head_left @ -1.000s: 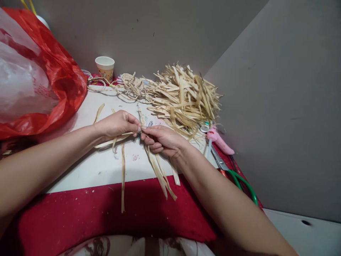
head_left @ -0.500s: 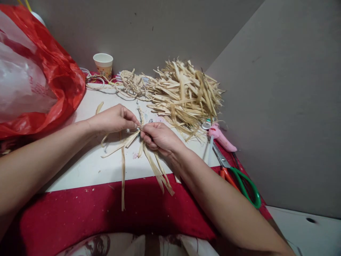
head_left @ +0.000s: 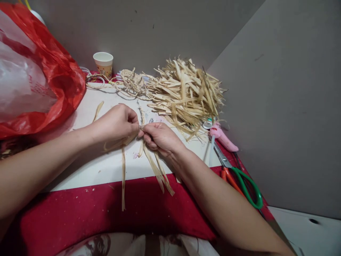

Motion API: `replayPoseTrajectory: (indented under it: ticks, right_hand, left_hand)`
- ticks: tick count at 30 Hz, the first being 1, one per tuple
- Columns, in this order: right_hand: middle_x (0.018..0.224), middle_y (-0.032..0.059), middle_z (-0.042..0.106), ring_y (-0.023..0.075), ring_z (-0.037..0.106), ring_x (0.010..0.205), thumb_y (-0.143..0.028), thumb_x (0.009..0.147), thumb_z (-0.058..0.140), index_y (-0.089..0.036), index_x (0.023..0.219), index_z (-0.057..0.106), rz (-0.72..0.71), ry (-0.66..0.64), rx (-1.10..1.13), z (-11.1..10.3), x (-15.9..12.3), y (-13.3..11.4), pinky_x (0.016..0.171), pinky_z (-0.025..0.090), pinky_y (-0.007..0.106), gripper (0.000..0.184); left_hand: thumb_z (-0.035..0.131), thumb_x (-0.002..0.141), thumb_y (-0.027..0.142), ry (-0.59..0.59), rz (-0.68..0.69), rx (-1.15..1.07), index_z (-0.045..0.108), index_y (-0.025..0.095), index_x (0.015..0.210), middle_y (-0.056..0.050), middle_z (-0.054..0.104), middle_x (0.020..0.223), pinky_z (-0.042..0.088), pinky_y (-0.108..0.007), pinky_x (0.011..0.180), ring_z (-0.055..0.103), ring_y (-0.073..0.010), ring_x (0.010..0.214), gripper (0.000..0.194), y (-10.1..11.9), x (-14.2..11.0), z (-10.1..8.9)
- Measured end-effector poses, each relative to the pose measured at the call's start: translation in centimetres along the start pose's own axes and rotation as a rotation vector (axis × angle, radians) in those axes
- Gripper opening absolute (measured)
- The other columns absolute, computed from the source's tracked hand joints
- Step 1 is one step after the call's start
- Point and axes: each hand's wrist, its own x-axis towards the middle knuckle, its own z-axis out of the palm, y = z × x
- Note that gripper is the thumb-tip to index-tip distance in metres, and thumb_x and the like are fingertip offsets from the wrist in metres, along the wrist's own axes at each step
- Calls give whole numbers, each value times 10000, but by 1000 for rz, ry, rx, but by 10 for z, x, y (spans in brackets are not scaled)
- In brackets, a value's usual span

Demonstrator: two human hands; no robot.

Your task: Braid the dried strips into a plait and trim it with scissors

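Note:
Fingertip to fingertip, my left hand and my right hand meet over the white board. Both are closed in a pinch on pale dried plant strips, whose ends hang down below my right hand. The exact join between the fingers is hidden. A short braided piece of the same fibre extends away behind the fingertips. One long loose strip lies below my left hand, crossing the board's near edge onto the red cloth.
A heap of dried strips lies at the back, beside coiled braided cord. A paper cup stands behind. At right are a pink glue gun and scissors; a red plastic bag is left.
My left hand has turned and closed in against my right fingertips, now covering strips that fanned out between the hands. My right hand stays nearly in place.

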Motion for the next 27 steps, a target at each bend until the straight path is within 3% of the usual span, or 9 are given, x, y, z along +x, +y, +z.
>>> replayPoseTrajectory:
  ticks: [6, 10, 13, 16, 20, 24, 25, 27]
  right_hand:
    - [342, -61, 378, 24, 233, 265, -214, 743, 537, -173, 497, 423, 17, -39, 136, -3, -2, -2, 299, 108, 165, 275]
    - [339, -64, 357, 22, 224, 271, -234, 754, 547, -173, 480, 411, 29, -43, 185, -4, -2, 0, 305, 107, 164, 312]
    - [318, -65, 330, 25, 220, 271, -269, 764, 556, -177, 455, 402, -3, -54, 182, -5, -1, 3, 311, 108, 169, 357]
    - [314, -66, 318, 21, 214, 278, -253, 746, 566, -180, 439, 376, -36, -68, 146, -5, -2, 5, 321, 108, 172, 369]
    - [350, -80, 347, 15, 213, 286, -223, 719, 583, -170, 512, 432, -9, -67, 149, -5, -5, 0, 329, 98, 169, 261]
    - [386, -98, 362, 7, 207, 290, -235, 725, 593, -141, 626, 542, 1, -92, 164, -8, -6, -4, 332, 90, 162, 146]
    - [390, -100, 364, 7, 207, 292, -241, 732, 594, -136, 648, 558, 3, -104, 166, -8, -6, -4, 331, 90, 160, 139]
    - [391, -98, 368, 10, 217, 294, -243, 741, 594, -132, 655, 566, 1, -118, 165, -10, -5, -4, 328, 98, 159, 143]
  left_hand:
    - [558, 752, 222, 125, 118, 430, 678, 169, 708, -60, 630, 647, 394, -275, 661, 583, -189, 677, 138, 16, -20, 21]
    - [499, 788, 138, 56, 174, 622, 679, 143, 833, -106, 660, 758, 423, -301, 653, 629, -238, 741, 186, 21, -27, 30]
    - [469, 795, 92, 8, 233, 631, 670, 133, 850, -118, 667, 782, 425, -291, 632, 633, -232, 750, 212, 25, -30, 35]
    - [498, 767, 82, -40, 234, 563, 660, 151, 772, -88, 661, 736, 405, -266, 607, 618, -200, 706, 176, 31, -32, 32]
    - [593, 721, 179, -139, 154, 354, 603, 178, 561, -6, 537, 508, 349, -233, 549, 537, -137, 557, 160, 35, -28, 6]
    - [590, 741, 224, 120, 72, -122, 668, 169, 722, 24, 574, 573, 348, -199, 543, 507, -88, 539, 97, 15, -9, -14]
    - [617, 721, 220, 106, 26, -207, 679, 166, 777, 22, 597, 599, 354, -199, 540, 510, -86, 537, 100, 8, -3, -13]
    - [647, 701, 215, -42, -71, -370, 687, 157, 825, 5, 625, 627, 367, -202, 528, 518, -87, 533, 143, -5, 6, -7]
